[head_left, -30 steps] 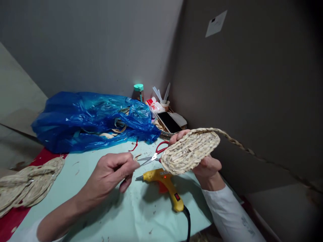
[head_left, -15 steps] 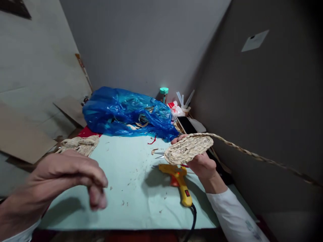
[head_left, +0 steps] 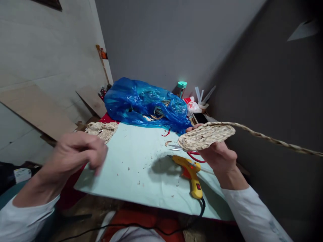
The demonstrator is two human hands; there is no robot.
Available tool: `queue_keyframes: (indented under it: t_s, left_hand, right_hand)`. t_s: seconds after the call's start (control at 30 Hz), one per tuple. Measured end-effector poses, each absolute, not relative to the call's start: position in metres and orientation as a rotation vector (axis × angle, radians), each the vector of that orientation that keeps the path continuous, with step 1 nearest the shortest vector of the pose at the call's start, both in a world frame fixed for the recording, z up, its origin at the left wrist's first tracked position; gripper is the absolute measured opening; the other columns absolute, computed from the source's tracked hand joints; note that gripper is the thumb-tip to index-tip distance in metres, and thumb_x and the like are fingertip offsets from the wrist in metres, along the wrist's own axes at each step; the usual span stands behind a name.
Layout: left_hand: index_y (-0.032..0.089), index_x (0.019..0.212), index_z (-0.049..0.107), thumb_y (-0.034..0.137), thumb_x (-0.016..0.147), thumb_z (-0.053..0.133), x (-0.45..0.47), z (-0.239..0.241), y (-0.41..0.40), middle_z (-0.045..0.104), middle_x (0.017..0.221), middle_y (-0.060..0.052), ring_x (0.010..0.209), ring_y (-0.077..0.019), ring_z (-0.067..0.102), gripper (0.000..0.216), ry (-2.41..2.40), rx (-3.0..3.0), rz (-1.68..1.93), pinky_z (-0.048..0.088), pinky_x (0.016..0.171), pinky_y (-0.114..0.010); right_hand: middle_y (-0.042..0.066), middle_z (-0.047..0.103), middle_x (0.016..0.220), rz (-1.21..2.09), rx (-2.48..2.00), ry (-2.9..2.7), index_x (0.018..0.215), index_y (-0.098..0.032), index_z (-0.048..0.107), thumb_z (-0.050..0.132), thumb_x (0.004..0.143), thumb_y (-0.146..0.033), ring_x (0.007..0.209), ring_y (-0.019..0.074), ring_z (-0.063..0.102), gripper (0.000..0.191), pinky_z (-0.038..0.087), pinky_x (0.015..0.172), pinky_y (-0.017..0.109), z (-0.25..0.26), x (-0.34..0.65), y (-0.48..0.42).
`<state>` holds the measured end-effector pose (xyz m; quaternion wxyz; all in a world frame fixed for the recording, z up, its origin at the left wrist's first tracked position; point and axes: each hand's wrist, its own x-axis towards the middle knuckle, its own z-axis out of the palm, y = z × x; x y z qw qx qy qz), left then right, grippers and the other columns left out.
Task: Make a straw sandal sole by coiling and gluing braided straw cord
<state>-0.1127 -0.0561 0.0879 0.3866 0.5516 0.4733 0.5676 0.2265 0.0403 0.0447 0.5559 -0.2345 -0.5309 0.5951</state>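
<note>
An oval piece coiled from braided straw cord, shaped like a shoe sole (head_left: 205, 137), rests in my right hand (head_left: 219, 156), with the fingers gripping its far edge and the thumb side below. From its top edge a long braided tail (head_left: 267, 137) runs off to the right. Away to the left, my left hand (head_left: 80, 151) is raised over the table corner with curled fingers, blurred by motion; I see nothing in it. Below the sole lies a yellow glue gun (head_left: 193, 171), its red light lit. Scissors (head_left: 193, 155) with red handles lie partly hidden under the sole.
A blue plastic bag (head_left: 136, 104) with straw strips covers the table's far side. Another woven straw piece (head_left: 106, 130) lies at the left edge. A phone (head_left: 200, 117) and a cup of glue sticks (head_left: 204, 105) stand back right. The pale green table cover (head_left: 133, 168) bears scraps.
The view has turned left and tilted down, showing more of the floor and my lap. My left hand has swung in the air; my right hand keeps hold of the woven sole.
</note>
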Motion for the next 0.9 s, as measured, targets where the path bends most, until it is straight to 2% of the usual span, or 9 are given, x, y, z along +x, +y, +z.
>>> queue_keyframes:
  t_s: [0.13,0.3,0.37,0.43,0.5,0.57,0.67,0.83,0.9]
  left_hand:
    - [0.021,0.078,0.079,0.027,0.085,0.064,-0.108,0.077,-0.037,0.077,0.074,-0.01,0.068,-0.0231,0.075,0.017,1.198,1.807,0.971,0.058,0.065,-0.029]
    - [0.022,0.101,0.075,0.024,0.086,0.054,-0.111,0.05,-0.026,0.077,0.106,-0.011,0.095,-0.0242,0.074,0.027,1.201,1.882,0.857,0.057,0.089,-0.035]
    - [0.024,0.116,0.069,0.023,0.09,0.049,-0.113,0.039,-0.022,0.066,0.134,-0.011,0.12,-0.0248,0.064,0.033,1.26,2.023,0.786,0.048,0.104,-0.039]
    - [0.022,0.14,0.051,0.027,0.094,0.045,-0.117,0.025,-0.015,0.054,0.147,-0.014,0.138,-0.0256,0.048,0.047,1.262,2.17,0.656,0.036,0.115,-0.044]
    - [0.022,0.147,0.042,0.039,0.097,0.048,-0.12,0.009,-0.005,0.032,0.161,-0.014,0.152,-0.0281,0.024,0.053,1.319,2.342,0.42,0.02,0.122,-0.051]
    - [0.024,0.151,0.037,0.046,0.1,0.041,-0.118,-0.009,0.004,0.02,0.165,-0.013,0.154,-0.0295,0.012,0.055,1.341,2.361,0.338,0.008,0.122,-0.057]
    - [0.024,0.154,0.029,0.048,0.102,0.035,-0.103,-0.027,0.008,0.015,0.165,-0.013,0.154,-0.029,0.007,0.058,1.327,2.403,0.274,-0.002,0.121,-0.059]
    - [0.028,0.151,0.038,0.055,0.092,0.055,-0.059,-0.01,-0.036,0.024,0.162,-0.008,0.153,-0.0262,0.019,0.068,0.953,2.468,0.122,0.007,0.126,-0.046]
    - [0.025,0.153,0.036,0.048,0.096,0.05,-0.048,0.01,-0.058,0.032,0.16,-0.01,0.15,-0.0256,0.027,0.062,0.606,2.296,0.146,0.008,0.126,-0.045]
  right_hand:
    - [0.011,0.065,0.111,1.41,-0.562,-1.243,0.11,-0.021,0.071,0.08,0.059,-0.045,0.103,0.0289,0.062,0.057,0.057,0.083,0.042,0.05,0.231,0.036]
    - [0.011,0.066,0.11,1.405,-0.566,-1.223,0.103,-0.023,0.072,0.078,0.065,-0.043,0.105,0.0291,0.062,0.043,0.055,0.087,0.044,0.049,0.239,0.035]
    - [0.01,0.067,0.109,1.396,-0.567,-1.214,0.101,-0.024,0.072,0.078,0.067,-0.042,0.109,0.0278,0.061,0.039,0.055,0.09,0.041,0.047,0.242,0.035]
    - [0.01,0.066,0.109,1.393,-0.575,-1.21,0.103,-0.022,0.073,0.078,0.066,-0.043,0.11,0.027,0.06,0.042,0.054,0.09,0.039,0.046,0.246,0.034]
    - [0.011,0.066,0.11,1.391,-0.583,-1.211,0.105,-0.02,0.072,0.078,0.066,-0.043,0.111,0.0271,0.06,0.046,0.054,0.09,0.038,0.044,0.249,0.034]
    - [0.01,0.066,0.111,1.387,-0.584,-1.212,0.107,-0.021,0.072,0.078,0.066,-0.043,0.11,0.0278,0.06,0.047,0.054,0.09,0.04,0.043,0.252,0.034]
    - [0.012,0.067,0.113,1.387,-0.583,-1.218,0.108,-0.022,0.071,0.077,0.069,-0.043,0.106,0.0305,0.063,0.045,0.054,0.092,0.047,0.041,0.254,0.033]
    - [0.013,0.067,0.114,1.391,-0.586,-1.22,0.109,-0.024,0.07,0.076,0.07,-0.043,0.108,0.0361,0.063,0.044,0.053,0.093,0.056,0.041,0.255,0.026]
    - [0.014,0.066,0.115,1.41,-0.594,-1.228,0.11,-0.024,0.069,0.076,0.07,-0.044,0.107,0.0375,0.063,0.045,0.054,0.091,0.056,0.04,0.257,0.024]
